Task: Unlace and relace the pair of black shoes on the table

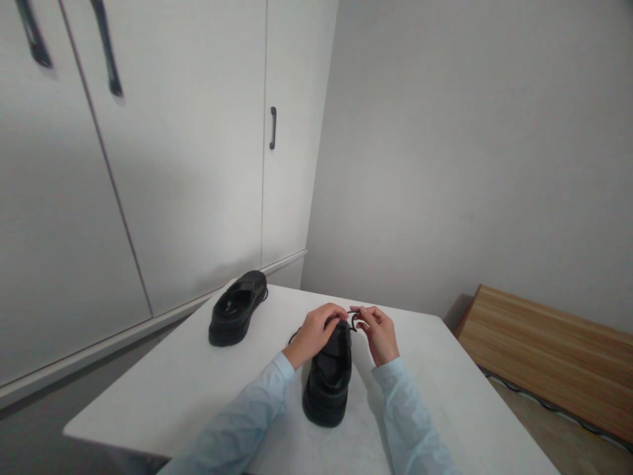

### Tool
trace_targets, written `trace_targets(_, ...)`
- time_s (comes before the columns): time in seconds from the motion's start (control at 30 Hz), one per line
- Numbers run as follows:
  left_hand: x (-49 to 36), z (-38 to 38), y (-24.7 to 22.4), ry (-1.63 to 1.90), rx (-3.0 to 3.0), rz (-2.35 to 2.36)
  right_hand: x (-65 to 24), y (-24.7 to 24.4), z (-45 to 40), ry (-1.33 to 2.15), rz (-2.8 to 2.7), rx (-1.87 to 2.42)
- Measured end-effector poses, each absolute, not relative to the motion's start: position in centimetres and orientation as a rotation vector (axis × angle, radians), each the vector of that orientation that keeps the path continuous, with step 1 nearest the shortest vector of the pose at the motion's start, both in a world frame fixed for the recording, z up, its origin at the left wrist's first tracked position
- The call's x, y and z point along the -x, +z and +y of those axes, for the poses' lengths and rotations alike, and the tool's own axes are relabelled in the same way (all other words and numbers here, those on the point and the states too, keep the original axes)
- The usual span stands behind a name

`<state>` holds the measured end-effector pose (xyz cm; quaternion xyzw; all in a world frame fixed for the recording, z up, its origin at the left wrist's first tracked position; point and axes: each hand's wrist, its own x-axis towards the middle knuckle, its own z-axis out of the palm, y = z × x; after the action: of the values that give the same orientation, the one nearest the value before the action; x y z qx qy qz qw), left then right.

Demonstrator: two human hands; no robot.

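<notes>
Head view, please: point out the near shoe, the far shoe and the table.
Near shoe (330,371): head view, inside its opening.
Far shoe (236,307): head view, inside its opening.
Table (452,382): head view, bare top toward its right edge.

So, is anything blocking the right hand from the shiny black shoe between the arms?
Nothing visible blocks the right hand from that shoe: only the thin black lace, pinched in that hand's grip, crosses the gap. The left hand is over the shoe's front, left of that gap. The other black shoe stands apart, farther left.
</notes>
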<state>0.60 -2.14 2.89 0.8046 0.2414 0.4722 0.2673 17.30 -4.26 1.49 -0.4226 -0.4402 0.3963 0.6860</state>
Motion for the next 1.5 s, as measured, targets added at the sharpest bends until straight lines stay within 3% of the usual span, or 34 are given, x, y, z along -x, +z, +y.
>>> trace_targets(0.27,-0.2,-1.7,2.2,1.184,-2.149,0.627,-17.2,1.5,-4.4,0.82,-0.941,0.909)
trace_targets(0.77,-0.4,-1.6,1.8,1.234,-1.811,0.643,-15.2,1.9,-5.4,0.634,-1.351,1.015)
trace_targets(1.5,-0.4,-1.8,1.8,1.208,-1.903,0.793,-15.5,1.2,-5.0,0.528,-1.358,1.033)
